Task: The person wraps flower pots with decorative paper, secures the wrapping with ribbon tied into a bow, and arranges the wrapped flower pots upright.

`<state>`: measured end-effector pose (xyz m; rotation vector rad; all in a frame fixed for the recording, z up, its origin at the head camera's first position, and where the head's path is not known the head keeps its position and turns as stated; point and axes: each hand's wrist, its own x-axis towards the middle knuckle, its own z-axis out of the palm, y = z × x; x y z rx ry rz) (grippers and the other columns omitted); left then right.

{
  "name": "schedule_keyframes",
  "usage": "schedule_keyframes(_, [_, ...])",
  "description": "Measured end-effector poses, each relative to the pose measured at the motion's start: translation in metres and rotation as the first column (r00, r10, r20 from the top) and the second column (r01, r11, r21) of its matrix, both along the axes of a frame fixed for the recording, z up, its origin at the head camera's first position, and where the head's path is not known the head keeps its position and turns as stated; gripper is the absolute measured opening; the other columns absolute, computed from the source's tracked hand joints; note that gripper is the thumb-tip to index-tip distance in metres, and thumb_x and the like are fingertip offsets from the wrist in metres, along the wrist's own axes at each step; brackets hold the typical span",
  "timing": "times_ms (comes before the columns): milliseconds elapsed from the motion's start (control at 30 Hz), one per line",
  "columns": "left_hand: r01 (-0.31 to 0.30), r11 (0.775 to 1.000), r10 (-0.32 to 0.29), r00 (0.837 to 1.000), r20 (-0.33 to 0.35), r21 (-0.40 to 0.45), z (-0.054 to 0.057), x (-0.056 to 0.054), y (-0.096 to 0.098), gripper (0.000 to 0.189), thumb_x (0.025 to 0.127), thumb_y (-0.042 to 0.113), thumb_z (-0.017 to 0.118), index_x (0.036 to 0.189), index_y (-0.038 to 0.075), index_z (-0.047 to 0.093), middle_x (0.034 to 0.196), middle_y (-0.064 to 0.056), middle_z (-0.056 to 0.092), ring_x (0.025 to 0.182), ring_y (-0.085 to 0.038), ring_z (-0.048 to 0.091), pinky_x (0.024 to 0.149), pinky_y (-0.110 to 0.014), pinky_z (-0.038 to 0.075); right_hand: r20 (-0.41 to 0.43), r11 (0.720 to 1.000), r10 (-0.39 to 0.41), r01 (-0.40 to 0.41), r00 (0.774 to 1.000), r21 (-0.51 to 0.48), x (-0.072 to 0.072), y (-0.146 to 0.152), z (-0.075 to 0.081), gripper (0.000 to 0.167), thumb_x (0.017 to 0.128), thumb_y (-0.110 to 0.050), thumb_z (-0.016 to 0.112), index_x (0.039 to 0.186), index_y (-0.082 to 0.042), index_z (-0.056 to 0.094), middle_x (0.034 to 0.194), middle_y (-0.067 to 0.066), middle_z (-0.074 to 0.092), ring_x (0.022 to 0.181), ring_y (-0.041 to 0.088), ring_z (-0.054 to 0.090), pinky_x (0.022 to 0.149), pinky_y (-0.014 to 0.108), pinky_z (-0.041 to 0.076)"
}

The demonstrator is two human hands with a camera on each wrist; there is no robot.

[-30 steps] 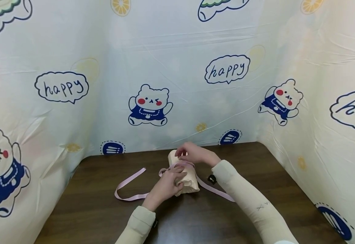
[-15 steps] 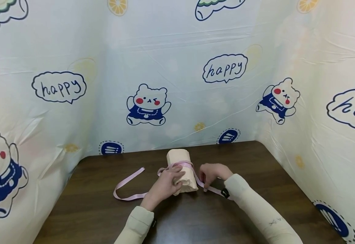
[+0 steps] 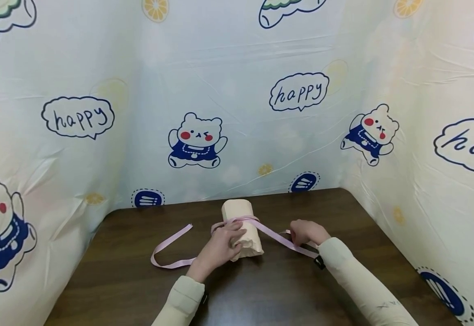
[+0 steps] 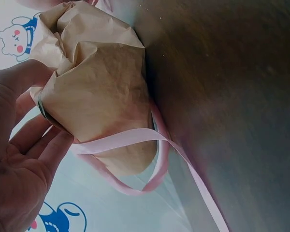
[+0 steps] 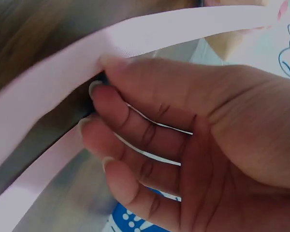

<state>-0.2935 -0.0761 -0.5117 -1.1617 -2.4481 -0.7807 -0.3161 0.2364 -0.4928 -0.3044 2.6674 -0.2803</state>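
A cream-brown paper-wrapped package (image 3: 237, 208) lies lengthwise on the table, crumpled at its near end. Around its middle runs a pink ribbon (image 3: 275, 235), with one tail curving out to the left and the other stretching right. My left hand (image 3: 217, 246) holds the package from the near left, its fingers on top by the ribbon. In the left wrist view the thumb and fingers of the left hand (image 4: 24, 164) lie against the paper (image 4: 99, 82). To the right, my right hand (image 3: 308, 232) pinches the ribbon's right tail; the thumb meets the ribbon (image 5: 169, 31) in the right wrist view.
The dark brown wooden table (image 3: 139, 294) is enclosed at the back and sides by a pale printed curtain (image 3: 241, 90) with bear figures. A small black object (image 3: 319, 261) sits at the right wrist.
My right hand has left the far end of the package, dropped to the right tail and moved farther right, drawing the ribbon with it. The left hand has stayed on the package.
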Motion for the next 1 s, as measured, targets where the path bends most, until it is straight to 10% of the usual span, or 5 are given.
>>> schedule_keyframes(200, [0.018, 1.000, -0.019, 0.999, 0.049, 0.014, 0.001, 0.003, 0.003, 0.040, 0.083, 0.004, 0.080, 0.122, 0.002, 0.073, 0.134, -0.020, 0.065, 0.130, -0.032, 0.059, 0.109, -0.053, 0.041, -0.144, 0.988, 0.033, -0.054, 0.989, -0.144, -0.006, -0.009, -0.001, 0.010, 0.095, -0.010, 0.068, 0.087, -0.010, 0.074, 0.077, 0.000, 0.065, 0.066, 0.014, 0.057, 0.060, 0.033, 0.049])
schedule_keyframes(633, [0.022, 0.999, -0.029, 0.991, 0.129, 0.049, 0.000, 0.000, 0.007, 0.046, 0.086, 0.003, 0.078, 0.130, -0.002, 0.066, 0.137, -0.018, 0.063, 0.133, -0.031, 0.056, 0.106, -0.044, 0.048, -0.439, 0.849, -0.026, -0.212, 0.898, -0.484, -0.017, -0.067, -0.003, 0.012, 0.097, -0.017, 0.070, 0.089, -0.011, 0.075, 0.080, -0.003, 0.069, 0.068, 0.007, 0.057, 0.064, 0.025, 0.050])
schedule_keyframes(1000, [-0.077, 0.997, 0.077, 0.997, -0.016, -0.028, -0.003, 0.005, 0.007, 0.042, 0.089, 0.017, 0.079, 0.129, 0.008, 0.071, 0.141, -0.014, 0.061, 0.125, -0.040, 0.046, 0.101, -0.059, 0.037, -0.444, 0.848, -0.064, -0.186, 0.894, -0.496, -0.017, -0.075, -0.002, 0.010, 0.096, -0.016, 0.071, 0.086, -0.013, 0.074, 0.077, -0.005, 0.066, 0.067, 0.008, 0.057, 0.062, 0.025, 0.050])
